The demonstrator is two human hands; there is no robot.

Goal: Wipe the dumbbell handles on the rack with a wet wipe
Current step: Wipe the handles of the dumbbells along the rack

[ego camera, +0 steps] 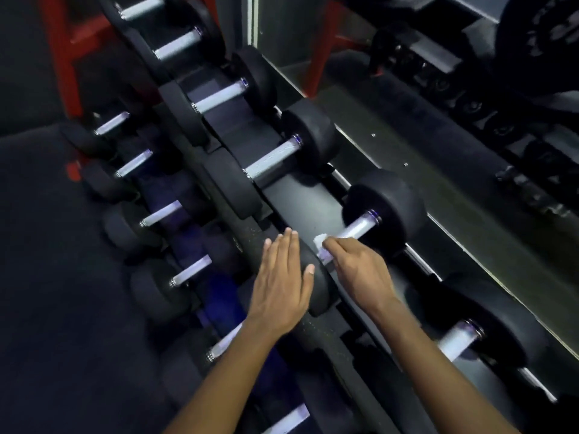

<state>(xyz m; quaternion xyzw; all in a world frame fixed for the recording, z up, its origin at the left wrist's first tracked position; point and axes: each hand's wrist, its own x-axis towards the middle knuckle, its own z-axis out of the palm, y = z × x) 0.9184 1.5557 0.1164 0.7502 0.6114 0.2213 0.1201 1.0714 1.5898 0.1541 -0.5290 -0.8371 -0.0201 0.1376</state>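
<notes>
- right hand (pixel 357 270) pinched shut on the wet wipe (pixel 322 245), pressing it round the near end of the handle (pixel 360 228) of a dumbbell on the upper tier of the rack (pixel 300 198); grip sits near the inner head so a stroke can run up the bar toward the far head (pixel 383 211)
- left hand (pixel 282 277) flat, fingers together, holding nothing; it rests on or just over the near head (pixel 318 286) of that dumbbell, probably steadying it against rolling — motion blur, contact not certain
- handle is bounded by a rubber head at each end, so the wipe stroke is short and stops at the collars
- open room: bare rack tray beside the handle on the left, next dumbbell (pixel 272 161) well apart; neighbour on the right (pixel 457 339) is closer to the right forearm
- lower tier dumbbells (pixel 163 213) sit below-left, clear of both hands
- judgement: mid-task, several handles remaining in the row
</notes>
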